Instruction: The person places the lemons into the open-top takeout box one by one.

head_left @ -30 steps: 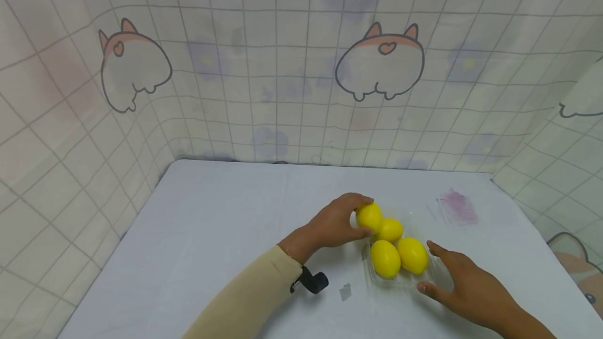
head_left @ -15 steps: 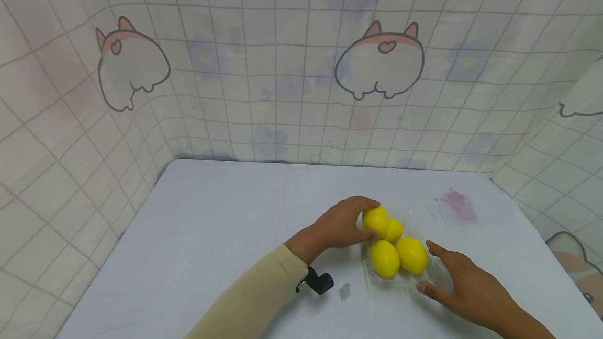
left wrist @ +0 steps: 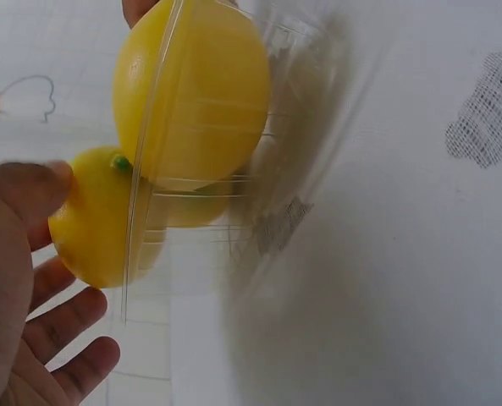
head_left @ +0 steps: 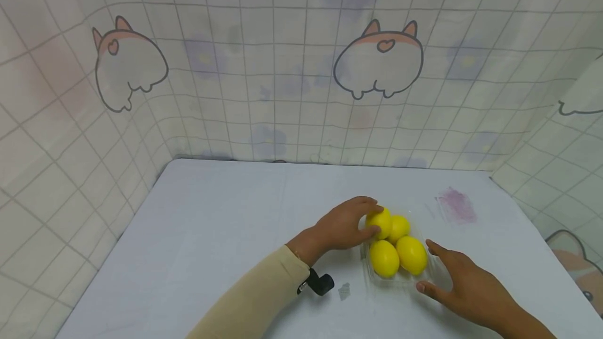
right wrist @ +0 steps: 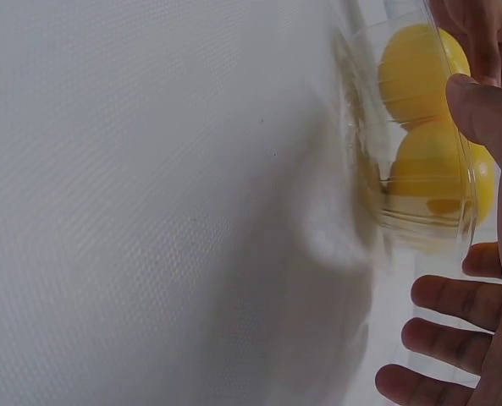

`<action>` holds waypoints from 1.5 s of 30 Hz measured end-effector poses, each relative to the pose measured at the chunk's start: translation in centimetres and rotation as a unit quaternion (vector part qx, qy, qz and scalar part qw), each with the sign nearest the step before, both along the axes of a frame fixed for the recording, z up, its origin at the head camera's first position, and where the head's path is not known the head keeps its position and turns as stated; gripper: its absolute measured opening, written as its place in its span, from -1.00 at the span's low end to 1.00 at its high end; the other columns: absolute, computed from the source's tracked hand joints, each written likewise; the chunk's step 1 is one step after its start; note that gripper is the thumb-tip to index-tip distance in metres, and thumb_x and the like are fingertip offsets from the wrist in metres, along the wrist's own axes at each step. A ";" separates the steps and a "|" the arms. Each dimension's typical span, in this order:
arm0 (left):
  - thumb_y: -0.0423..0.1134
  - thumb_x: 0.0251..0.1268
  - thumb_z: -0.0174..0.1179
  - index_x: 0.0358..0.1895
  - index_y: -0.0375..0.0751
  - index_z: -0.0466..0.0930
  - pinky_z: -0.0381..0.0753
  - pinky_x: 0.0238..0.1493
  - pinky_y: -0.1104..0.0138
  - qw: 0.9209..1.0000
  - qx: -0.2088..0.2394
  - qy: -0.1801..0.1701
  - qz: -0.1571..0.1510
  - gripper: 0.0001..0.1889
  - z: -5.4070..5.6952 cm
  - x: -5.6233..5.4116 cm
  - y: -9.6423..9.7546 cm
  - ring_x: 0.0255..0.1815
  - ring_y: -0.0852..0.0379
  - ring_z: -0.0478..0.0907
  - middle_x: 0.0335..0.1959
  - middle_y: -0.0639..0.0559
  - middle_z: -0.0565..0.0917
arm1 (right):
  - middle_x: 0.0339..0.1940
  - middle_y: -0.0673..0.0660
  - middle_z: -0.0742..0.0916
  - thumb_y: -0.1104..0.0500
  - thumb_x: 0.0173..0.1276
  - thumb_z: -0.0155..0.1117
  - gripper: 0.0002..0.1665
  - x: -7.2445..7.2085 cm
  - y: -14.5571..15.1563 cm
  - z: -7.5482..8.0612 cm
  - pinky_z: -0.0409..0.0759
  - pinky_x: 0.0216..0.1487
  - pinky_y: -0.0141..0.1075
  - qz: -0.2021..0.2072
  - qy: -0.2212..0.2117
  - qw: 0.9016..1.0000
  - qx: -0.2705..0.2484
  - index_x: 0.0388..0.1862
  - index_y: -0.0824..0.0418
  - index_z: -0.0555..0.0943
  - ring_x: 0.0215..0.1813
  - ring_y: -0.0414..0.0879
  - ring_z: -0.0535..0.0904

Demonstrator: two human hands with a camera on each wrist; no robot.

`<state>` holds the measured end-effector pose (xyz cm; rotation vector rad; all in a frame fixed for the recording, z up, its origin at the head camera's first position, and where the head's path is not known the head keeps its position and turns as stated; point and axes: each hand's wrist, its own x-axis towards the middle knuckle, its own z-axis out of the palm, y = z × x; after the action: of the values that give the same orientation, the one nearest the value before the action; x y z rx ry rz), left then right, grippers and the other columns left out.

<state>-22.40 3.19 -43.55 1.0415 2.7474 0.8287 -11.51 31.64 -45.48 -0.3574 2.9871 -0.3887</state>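
My left hand (head_left: 341, 224) holds a yellow lemon (head_left: 380, 222) at the back left corner of a clear plastic container (head_left: 393, 281). In the left wrist view, the thumb lies on that lemon (left wrist: 90, 220) near its green stem end, and part of it is seen through the container's wall. Several more lemons sit inside: one at the back (head_left: 400, 228), one at the front left (head_left: 383, 259) and one at the front right (head_left: 412, 255). My right hand (head_left: 471, 284) is beside the container's right side, fingers spread and thumb apart, holding nothing.
The container stands on a white table (head_left: 235, 213). A small grey patch (head_left: 344, 291) lies left of it, and a pink stain (head_left: 457, 204) marks the back right. Grid-patterned cloth (head_left: 292, 67) with cartoon animals hangs behind and at both sides.
My left hand has moved slightly right and down with its lemon, which now sits at the container's back left. The back lemon has shifted to the right. The right hand has stayed put.
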 end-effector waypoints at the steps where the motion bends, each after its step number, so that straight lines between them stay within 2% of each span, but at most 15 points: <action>1: 0.04 0.52 0.20 0.46 0.02 0.46 0.21 0.50 0.33 1.000 0.000 0.002 0.000 -0.47 0.0 0.0 0.1 0.51 0.24 0.27 0.49 0.19 0.40 | 0.38 0.34 0.54 -0.67 0.14 0.15 0.28 0.0 0.0 0.0 0.59 -0.01 0.34 0.000 0.000 1.000 0.000 0.60 0.13 0.26 0.30 0.36 0.50; 7: 0.01 0.50 0.23 0.43 -0.03 0.49 0.21 0.50 0.34 1.000 0.000 -0.003 0.013 -0.48 0.4 0.3 0.6 0.49 0.23 0.30 0.46 0.20 0.45 | 0.37 0.33 0.55 -0.67 0.15 0.15 0.28 0.1 0.0 0.2 0.61 -0.04 0.33 0.000 -0.005 1.000 -0.001 0.59 0.15 0.26 0.28 0.36 0.52; 15: 0.05 0.45 0.27 0.39 -0.04 0.52 0.28 0.46 0.37 0.999 -0.025 0.002 0.024 -0.47 0.5 0.5 1.3 0.43 0.23 0.38 0.39 0.20 0.51 | 0.36 0.31 0.56 -0.67 0.14 0.15 0.27 0.2 0.2 0.2 0.61 -0.03 0.33 -0.001 0.004 1.000 0.000 0.58 0.15 0.28 0.28 0.35 0.52; 21: 0.03 0.44 0.29 0.35 -0.05 0.55 0.33 0.42 0.38 0.998 -0.058 -0.004 0.025 -0.50 -0.7 0.5 1.7 0.37 0.25 0.43 0.33 0.20 0.56 | 0.38 0.34 0.55 -0.66 0.16 0.15 0.27 0.3 0.3 0.3 0.60 -0.01 0.33 0.000 -0.003 1.000 -0.004 0.59 0.15 0.27 0.29 0.36 0.51; 26: 0.02 0.46 0.28 0.38 -0.06 0.52 0.31 0.43 0.39 0.998 -0.069 0.007 0.014 -0.48 -1.5 0.5 1.6 0.40 0.25 0.41 0.36 0.19 0.53 | 0.39 0.33 0.54 -0.66 0.16 0.16 0.26 0.3 0.1 0.2 0.60 -0.01 0.33 0.002 -0.003 1.000 -0.008 0.59 0.13 0.27 0.29 0.36 0.51; 32: 0.02 0.46 0.27 0.41 -0.08 0.49 0.29 0.45 0.38 0.998 -0.066 0.007 0.003 -0.46 -1.0 0.7 1.1 0.42 0.24 0.38 0.39 0.17 0.51 | 0.40 0.34 0.53 -0.66 0.15 0.15 0.27 0.2 0.0 0.2 0.60 -0.03 0.33 0.002 -0.010 1.000 -0.003 0.61 0.12 0.23 0.30 0.36 0.50; 38: 0.02 0.48 0.24 0.40 -0.04 0.51 0.27 0.47 0.35 0.999 -0.051 0.006 0.006 -0.49 -0.6 1.0 0.5 0.45 0.24 0.36 0.41 0.19 0.50 | 0.40 0.34 0.52 -0.67 0.14 0.15 0.28 0.1 0.1 0.3 0.58 0.00 0.34 0.003 -0.014 1.000 0.000 0.60 0.12 0.24 0.31 0.36 0.49; 45: 0.03 0.54 0.17 0.38 -0.03 0.53 0.29 0.47 0.32 0.999 -0.027 0.039 0.001 -0.54 -0.2 1.4 -1.6 0.45 0.22 0.36 0.40 0.18 0.50 | 0.40 0.38 0.51 -0.69 0.13 0.14 0.32 -0.3 0.3 0.4 0.58 0.00 0.35 -0.001 -0.029 1.000 0.011 0.60 0.16 0.24 0.31 0.38 0.48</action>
<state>-20.99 1.60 -43.70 1.0846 2.8178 0.7259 -11.78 31.93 -45.10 -0.3357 2.9333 -0.3601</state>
